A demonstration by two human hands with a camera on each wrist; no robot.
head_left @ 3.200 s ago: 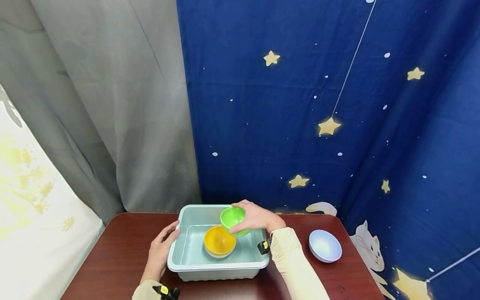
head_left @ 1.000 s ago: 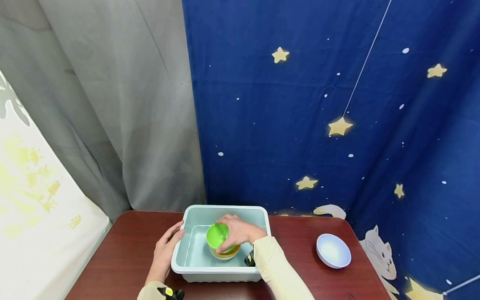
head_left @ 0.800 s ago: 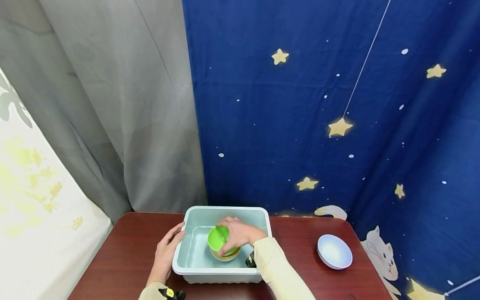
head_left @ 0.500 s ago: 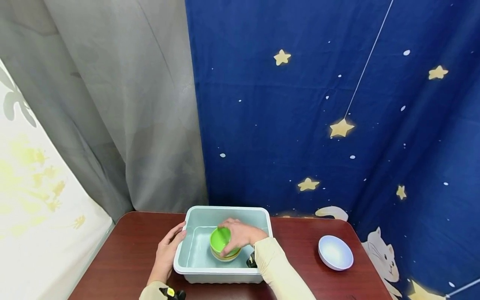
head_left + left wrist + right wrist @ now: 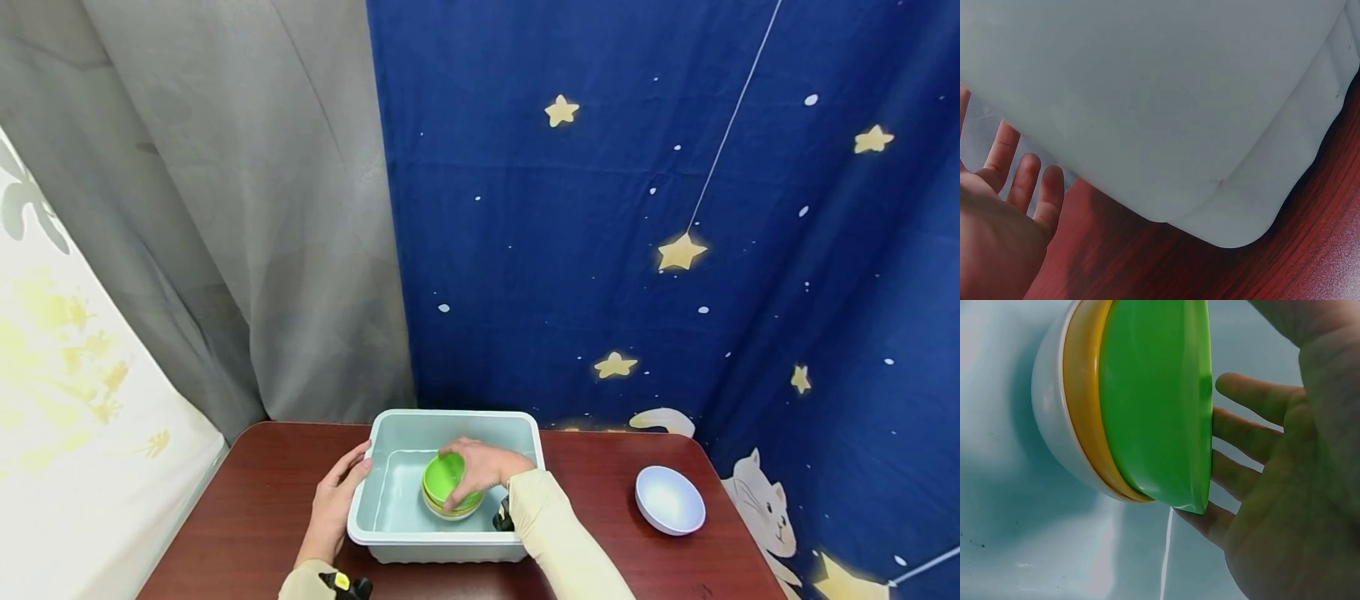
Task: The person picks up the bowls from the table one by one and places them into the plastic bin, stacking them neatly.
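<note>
My right hand (image 5: pixel 483 467) holds a small green bowl (image 5: pixel 441 477) by its rim, with fingers and thumb spread across it. The green bowl sits nested in an orange bowl (image 5: pixel 1087 394), which in turn sits in a white bowl (image 5: pixel 1049 406). This stack stands on the floor of a pale blue-green plastic tub (image 5: pixel 442 538). In the right wrist view the fingertips pass behind the green bowl's edge. At the tub's left side, my left hand (image 5: pixel 330 504) rests against the rim with relaxed fingers; the left wrist view shows them beside the tub's outer wall.
A pale blue-lilac bowl (image 5: pixel 670 500) stands on the reddish-brown table (image 5: pixel 600 475) to the right of the tub. Grey curtain (image 5: pixel 322 250) and blue starry curtain (image 5: pixel 525 250) hang behind the table. A white cloth (image 5: pixel 90 400) hangs at the left.
My right hand has brought the green bowl leftward and down from above the tub's right side into the orange bowl, then settled it there. My left hand stays at the rim.
</note>
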